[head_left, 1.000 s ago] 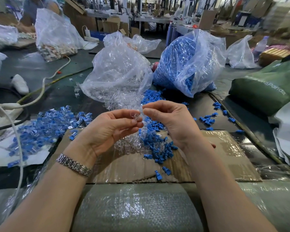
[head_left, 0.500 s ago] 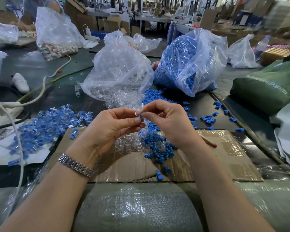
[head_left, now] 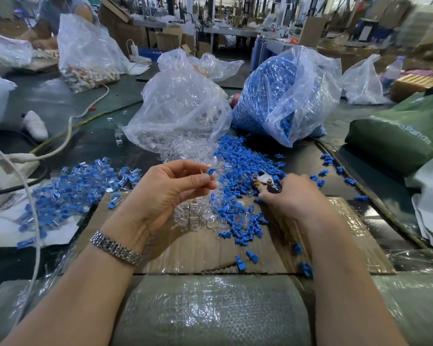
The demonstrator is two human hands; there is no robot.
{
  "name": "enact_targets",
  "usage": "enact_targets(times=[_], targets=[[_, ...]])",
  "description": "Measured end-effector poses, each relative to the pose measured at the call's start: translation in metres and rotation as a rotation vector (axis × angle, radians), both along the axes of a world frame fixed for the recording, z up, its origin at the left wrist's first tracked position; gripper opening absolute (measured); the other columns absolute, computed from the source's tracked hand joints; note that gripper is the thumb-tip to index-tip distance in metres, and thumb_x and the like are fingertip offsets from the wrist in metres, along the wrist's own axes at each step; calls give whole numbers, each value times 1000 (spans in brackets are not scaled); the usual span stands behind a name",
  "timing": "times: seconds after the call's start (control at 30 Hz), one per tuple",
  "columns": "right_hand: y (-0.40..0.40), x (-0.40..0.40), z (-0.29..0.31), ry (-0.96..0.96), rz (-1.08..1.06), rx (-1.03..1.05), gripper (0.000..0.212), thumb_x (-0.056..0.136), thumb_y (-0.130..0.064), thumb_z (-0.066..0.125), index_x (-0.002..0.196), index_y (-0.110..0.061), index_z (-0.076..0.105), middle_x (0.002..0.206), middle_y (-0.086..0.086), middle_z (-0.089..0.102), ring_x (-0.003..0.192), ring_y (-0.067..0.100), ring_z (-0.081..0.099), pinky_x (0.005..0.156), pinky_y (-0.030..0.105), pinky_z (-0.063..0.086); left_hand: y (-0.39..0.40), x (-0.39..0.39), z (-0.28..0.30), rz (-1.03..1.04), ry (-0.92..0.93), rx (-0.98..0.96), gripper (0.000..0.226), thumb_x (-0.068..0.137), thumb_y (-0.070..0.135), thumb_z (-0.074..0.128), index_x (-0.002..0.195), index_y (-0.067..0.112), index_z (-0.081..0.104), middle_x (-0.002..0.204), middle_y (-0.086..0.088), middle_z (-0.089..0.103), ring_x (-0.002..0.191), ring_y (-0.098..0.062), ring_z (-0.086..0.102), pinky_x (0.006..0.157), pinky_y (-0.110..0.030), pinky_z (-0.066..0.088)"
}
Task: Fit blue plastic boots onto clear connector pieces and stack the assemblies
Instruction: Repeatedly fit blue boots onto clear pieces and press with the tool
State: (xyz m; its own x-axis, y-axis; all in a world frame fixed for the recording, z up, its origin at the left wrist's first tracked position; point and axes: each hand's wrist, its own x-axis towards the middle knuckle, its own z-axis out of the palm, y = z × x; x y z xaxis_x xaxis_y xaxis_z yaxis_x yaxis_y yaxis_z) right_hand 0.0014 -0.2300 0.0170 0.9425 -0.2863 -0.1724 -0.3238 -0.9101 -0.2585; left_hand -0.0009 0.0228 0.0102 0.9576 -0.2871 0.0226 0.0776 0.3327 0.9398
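My left hand (head_left: 168, 193) is raised over the cardboard and pinches a clear connector with a blue boot (head_left: 211, 171) between thumb and fingertips. My right hand (head_left: 294, 196) is down on the loose blue boots (head_left: 243, 166) at the right, knuckles up, fingers curled into the pile; what the fingers hold is hidden. Loose clear connectors (head_left: 198, 216) lie between the hands. A heap of finished blue-and-clear assemblies (head_left: 70, 188) lies at the left.
A clear bag of connectors (head_left: 180, 116) and a bag of blue boots (head_left: 283, 96) stand behind. A small metal clip thing (head_left: 263, 178) lies by my right hand. Cardboard sheet (head_left: 210, 250), white cables (head_left: 33, 221) left, green bag (head_left: 400, 136) right.
The hands were together at the centre, working one piece. My right hand has moved away to the right and down into the blue boots; the left keeps the piece.
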Motion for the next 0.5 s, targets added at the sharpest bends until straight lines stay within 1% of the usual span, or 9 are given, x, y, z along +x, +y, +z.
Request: enact_targets(times=[0.03, 0.07, 0.1, 0.13, 0.23, 0.27, 0.37, 0.43, 0.5], targets=[[-1, 1, -1, 16, 4, 4, 51, 90, -59, 66, 93, -9, 60, 113, 18, 55, 112, 38, 55, 92, 47, 50, 0, 1, 0, 8, 6, -4, 19, 73, 4, 78, 91, 6, 80, 102, -25, 75, 94, -33, 75, 77, -27, 60], [-1, 1, -1, 12, 18, 13, 49, 90, -58, 66, 82, -10, 57, 104, 18, 56, 104, 37, 56, 81, 43, 49, 0, 1, 0, 14, 12, -7, 18, 74, 4, 77, 92, 5, 80, 102, -26, 74, 94, -33, 75, 76, -27, 60], [-1, 0, -1, 4, 33, 21, 49, 91, -55, 67, 76, -10, 54, 97, 17, 56, 96, 34, 54, 71, 39, 44, 0, 2, -1, 18, 18, -11, 18, 74, 3, 76, 92, 4, 80, 103, -26, 74, 95, -33, 75, 76, -27, 60], [0, -1, 0, -3, 45, 30, 47, 90, -51, 68, 74, -10, 53, 91, 16, 55, 91, 33, 52, 66, 37, 41, 1, 2, -1, 22, 24, -14, 19, 75, 3, 76, 94, 2, 79, 104, -26, 74, 95, -33, 75, 76, -27, 60], [0, -4, 2, -17, 68, 47, 37, 85, -40, 75, 77, -6, 63, 81, 12, 62, 89, 32, 59, 65, 37, 47, 2, 3, -2, 45, 37, -29, 21, 77, 2, 75, 97, 0, 77, 107, -27, 73, 95, -33, 75, 75, -26, 60], [1, -5, 3, -28, 75, 38, 36, 84, -39, 75, 76, -6, 63, 77, 11, 63, 84, 31, 60, 63, 36, 47, 2, 3, -3, 56, 41, -38, 21, 77, 2, 75, 98, 0, 76, 107, -27, 73, 95, -33, 75, 74, -26, 60], [4, -5, 6, -71, 79, 44, 36, 89, -34, 68, 66, -10, 55, 64, 7, 54, 61, 24, 51, 51, 32, 34, 2, 5, -3, 88, 54, -64, 24, 77, 3, 75, 100, 0, 74, 107, -26, 73, 95, -33, 75, 73, -26, 61], [4, -5, 8, -124, 46, 151, 33, 92, -28, 59, 65, -10, 52, 61, 6, 49, 56, 23, 46, 51, 30, 30, 2, 6, -3, 96, 59, -85, 20, 77, 3, 75, 98, 3, 76, 108, -25, 74, 96, -33, 75, 74, -27, 61], [2, -8, 16, -188, 39, 368, 33, 95, -27, 59, 69, -10, 51, 64, 9, 49, 60, 23, 48, 56, 32, 36, 2, 6, -3, 95, 60, -95, 17, 78, 4, 75, 94, 6, 79, 109, -23, 74, 96, -32, 75, 74, -27, 61]])
